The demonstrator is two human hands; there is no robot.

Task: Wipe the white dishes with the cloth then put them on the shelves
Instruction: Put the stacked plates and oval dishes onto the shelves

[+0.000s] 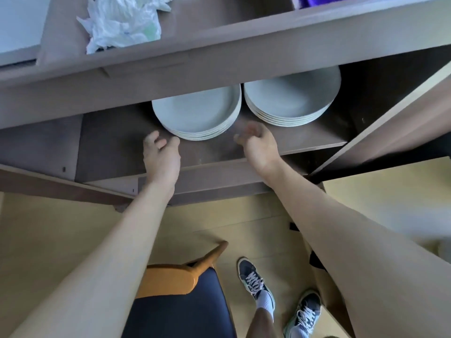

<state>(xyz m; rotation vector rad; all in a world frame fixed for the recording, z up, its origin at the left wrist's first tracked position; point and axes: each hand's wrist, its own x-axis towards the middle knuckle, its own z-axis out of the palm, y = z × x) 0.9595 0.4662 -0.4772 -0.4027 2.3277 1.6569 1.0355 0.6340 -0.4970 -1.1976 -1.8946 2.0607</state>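
Observation:
Two stacks of white plates stand side by side on a dark brown shelf [114,147] inside the cupboard: a left stack [197,113] and a right stack [290,98], each of several plates. My left hand [161,157] hovers just left of the left stack's front rim, fingers apart and empty. Just right of that stack's front edge is my right hand [258,145], fingers loosely curled and blurred, holding nothing. A crumpled white cloth [122,20] lies on the cupboard's top surface, far from both hands.
The cupboard top board [195,62] overhangs the shelf and hides the plates' far halves. An open door [390,123] stands at the right. Below me are a chair with a dark seat [180,306], wooden floor and my shoes [256,281].

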